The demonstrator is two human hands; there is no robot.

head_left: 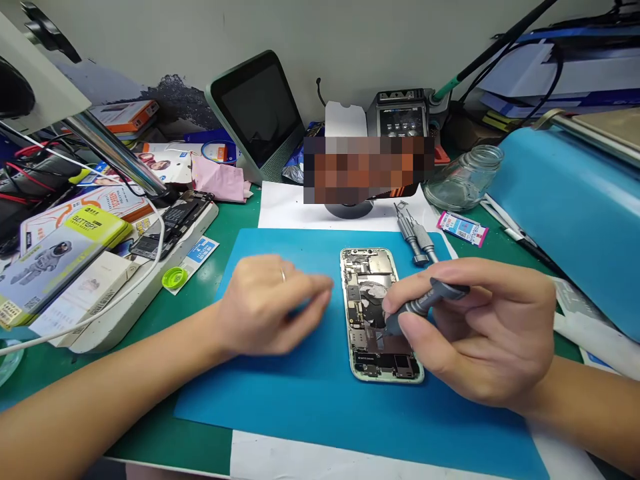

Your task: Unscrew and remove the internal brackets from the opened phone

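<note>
An opened phone (373, 293) lies face down on the blue mat (310, 400), its back off and its boards bare. My right hand (480, 330) is closed round a grey screwdriver (430, 300), whose tip rests on the phone's middle. My left hand (273, 303) hovers over the mat just left of the phone. Its fingers are curled and blurred by motion, with the fingertips near the phone's left edge. I cannot make out anything in it.
Two spare screwdrivers (415, 233) lie behind the phone. A glass jar (467, 177), a tilted screen (260, 117) and a soldering station (403, 113) stand at the back. Boxes, cables and another opened phone (173, 223) crowd the left. A blue pad (570, 213) slopes at the right.
</note>
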